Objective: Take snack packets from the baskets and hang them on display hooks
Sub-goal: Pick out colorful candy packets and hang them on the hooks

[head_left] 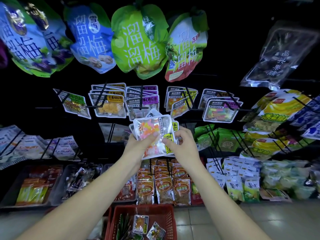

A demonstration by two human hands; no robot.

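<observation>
Head view: the left hand (138,146) and right hand (183,148) pinch a fanned stack of clear, silver-edged candy packets (152,127). Up and right of the fingers (153,135) is a black wire hook (189,97). Best to peel one packet off and line up its hole squarely.

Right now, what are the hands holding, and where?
A stack of candy packets: the left hand grips its lower left side, the right hand pinches its lower right edge.
</observation>
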